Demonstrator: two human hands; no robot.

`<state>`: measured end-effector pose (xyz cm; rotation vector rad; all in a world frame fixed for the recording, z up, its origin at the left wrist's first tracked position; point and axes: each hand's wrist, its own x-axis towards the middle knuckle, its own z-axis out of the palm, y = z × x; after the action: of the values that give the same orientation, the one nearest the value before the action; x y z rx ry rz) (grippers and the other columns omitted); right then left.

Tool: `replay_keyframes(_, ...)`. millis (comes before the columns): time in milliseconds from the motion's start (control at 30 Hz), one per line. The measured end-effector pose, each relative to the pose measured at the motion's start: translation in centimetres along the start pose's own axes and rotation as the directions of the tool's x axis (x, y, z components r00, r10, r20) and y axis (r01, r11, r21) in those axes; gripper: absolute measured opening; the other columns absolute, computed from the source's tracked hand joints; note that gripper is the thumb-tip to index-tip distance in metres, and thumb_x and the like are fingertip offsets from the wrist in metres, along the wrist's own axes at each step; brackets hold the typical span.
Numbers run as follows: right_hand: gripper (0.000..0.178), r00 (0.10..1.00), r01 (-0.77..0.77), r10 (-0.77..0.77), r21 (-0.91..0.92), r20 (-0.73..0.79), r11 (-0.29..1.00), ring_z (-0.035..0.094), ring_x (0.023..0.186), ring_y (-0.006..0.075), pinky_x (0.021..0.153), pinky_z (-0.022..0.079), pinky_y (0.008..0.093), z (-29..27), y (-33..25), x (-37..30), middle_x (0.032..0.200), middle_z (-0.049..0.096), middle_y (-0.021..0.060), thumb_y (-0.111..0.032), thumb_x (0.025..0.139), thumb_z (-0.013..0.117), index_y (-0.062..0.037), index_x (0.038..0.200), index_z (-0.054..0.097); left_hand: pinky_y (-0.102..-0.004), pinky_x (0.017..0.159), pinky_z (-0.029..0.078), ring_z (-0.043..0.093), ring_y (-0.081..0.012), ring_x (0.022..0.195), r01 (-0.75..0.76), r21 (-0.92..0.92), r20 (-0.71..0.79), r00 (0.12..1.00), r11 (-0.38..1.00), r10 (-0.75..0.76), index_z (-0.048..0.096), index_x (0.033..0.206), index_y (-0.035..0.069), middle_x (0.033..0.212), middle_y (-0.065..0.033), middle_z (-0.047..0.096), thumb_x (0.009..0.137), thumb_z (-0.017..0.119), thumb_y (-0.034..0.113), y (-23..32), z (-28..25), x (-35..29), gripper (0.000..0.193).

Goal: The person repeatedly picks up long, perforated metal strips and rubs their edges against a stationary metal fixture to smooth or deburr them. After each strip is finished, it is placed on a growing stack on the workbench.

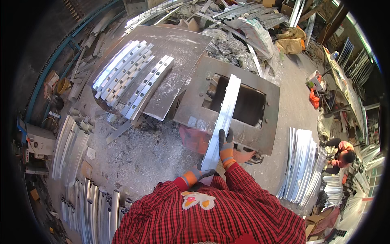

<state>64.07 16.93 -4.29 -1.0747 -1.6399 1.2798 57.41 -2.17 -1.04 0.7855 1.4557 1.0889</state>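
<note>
A long silvery metal profile (pixel 224 118) slants across the steel machine table (pixel 260 136), its far end over the dark rectangular opening (pixel 248 106). My right hand (pixel 226 149), in a grey and orange glove, is closed on the profile's right edge near the table's front. At the near end, my left hand (pixel 196 175), gloved alike, grips the profile from the left; some of its fingers are hidden under the metal. The near part of the profile overhangs the table's front edge toward my body.
Left of the machine, a brown metal sheet (pixel 185 44) bears notched profiles (pixel 122 73). Bundles of profiles stand at the right (pixel 300 166) and lower left (pixel 93 211). Metal shavings (pixel 142 158) cover the floor. Another person (pixel 345 154) crouches at the far right.
</note>
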Motion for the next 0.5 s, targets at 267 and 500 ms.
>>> replay_keyframes(267, 0.055, 0.821, 0.570, -0.357, -0.664, 0.444, 0.483, 0.034, 0.143, 0.0381, 0.120, 0.022, 0.0524, -3.4, -6.1, 15.8, 0.151, 0.044, 0.0169, -0.038, 0.095, 0.056, -0.0110, 0.143, 0.052, -0.0408, 0.103, 0.045, 0.057, -0.0318, 0.124, 0.090, 0.230, 0.050, 0.993, 0.969, -0.104, 0.052, 0.143, 0.016, 0.137, -0.0231, 0.054, 0.074, 0.083, 0.043, 6.9, 0.3, 14.2, 0.081)
replay_keyframes(500, 0.068, 0.812, 0.570, -0.155, -0.710, 0.562, 0.412, 0.023, 0.150, 0.0347, 0.123, 0.013, 0.0507, -1.9, -6.1, 17.4, 0.162, 0.029, 0.0147, -0.047, 0.094, 0.053, -0.0139, 0.152, 0.041, -0.0402, 0.104, 0.046, 0.059, -0.0366, 0.120, 0.270, -0.044, 0.041, 0.962, 0.962, -0.269, 0.043, 0.148, 0.013, 0.134, -0.0193, 0.060, 0.073, 0.086, 0.033, 5.3, 0.1, 15.9, 0.089)
